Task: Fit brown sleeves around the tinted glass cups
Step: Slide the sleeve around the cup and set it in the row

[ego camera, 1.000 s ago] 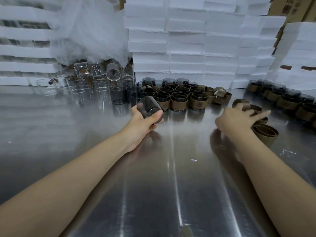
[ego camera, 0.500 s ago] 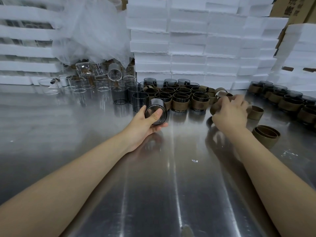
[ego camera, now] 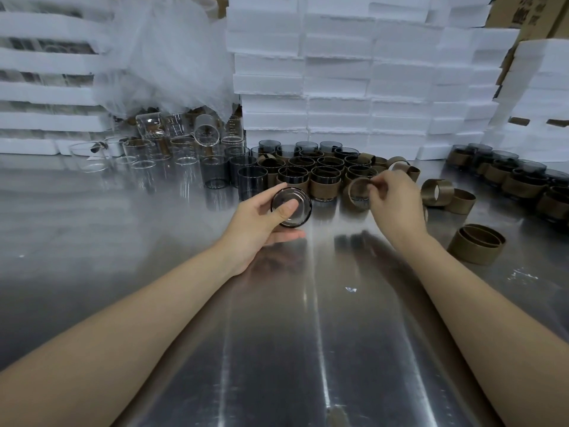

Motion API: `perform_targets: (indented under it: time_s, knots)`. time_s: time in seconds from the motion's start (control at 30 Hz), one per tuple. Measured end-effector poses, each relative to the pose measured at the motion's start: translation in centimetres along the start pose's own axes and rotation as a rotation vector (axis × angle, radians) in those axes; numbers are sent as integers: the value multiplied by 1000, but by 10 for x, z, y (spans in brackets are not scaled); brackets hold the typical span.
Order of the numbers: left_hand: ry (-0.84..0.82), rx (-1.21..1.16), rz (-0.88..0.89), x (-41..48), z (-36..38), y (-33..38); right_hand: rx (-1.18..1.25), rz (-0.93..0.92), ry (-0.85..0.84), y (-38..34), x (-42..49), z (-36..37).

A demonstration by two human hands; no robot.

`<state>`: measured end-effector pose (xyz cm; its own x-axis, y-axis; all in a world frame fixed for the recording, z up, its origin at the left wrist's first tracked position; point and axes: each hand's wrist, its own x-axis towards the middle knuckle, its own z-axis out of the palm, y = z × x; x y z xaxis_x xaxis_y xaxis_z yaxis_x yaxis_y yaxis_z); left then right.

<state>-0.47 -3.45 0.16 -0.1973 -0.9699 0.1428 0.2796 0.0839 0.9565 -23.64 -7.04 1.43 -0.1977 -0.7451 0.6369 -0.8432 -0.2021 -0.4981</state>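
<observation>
On the head view, my left hand (ego camera: 255, 220) grasps a tinted cup (ego camera: 301, 205), thumb laid across its round end and fingers curled underneath. The cup is tipped on its side, one end facing me, held low over the steel worktop (ego camera: 277, 334). My right hand (ego camera: 395, 201) pinches a brown sleeve (ego camera: 354, 192) by its upper rim between thumb and fingertips. The sleeve's opening is turned toward me. It sits just right of the cup and apart from it.

Behind both hands stands a cluster of sleeved cups (ego camera: 324, 183). Bare cups (ego camera: 251, 180) stand to the cluster's left, and clear glasses (ego camera: 181, 152) farther left. Loose sleeves (ego camera: 437, 192) lie right of my right hand, and a nested pair (ego camera: 475, 245) sits nearer me. Another row of sleeved cups runs along the far right edge. Foam blocks (ego camera: 338, 72) are stacked at the back.
</observation>
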Motion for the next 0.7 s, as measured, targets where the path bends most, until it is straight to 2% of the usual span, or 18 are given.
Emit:
perform_targets:
  time_s: [0.1,0.17,0.37,0.7]
  knots:
    - [6,-19,13,1,2,-2,311,48,39,-26,-5,2]
    - [-2,18,32,1,3,-2,392,-6,29,-42,-11,4]
    - [1,8,32,0,3,-2,437,-143,-50,-67,-33,14]
    - [-25,70,-43,-1,3,6,342,-151,-108,-70,-36,13]
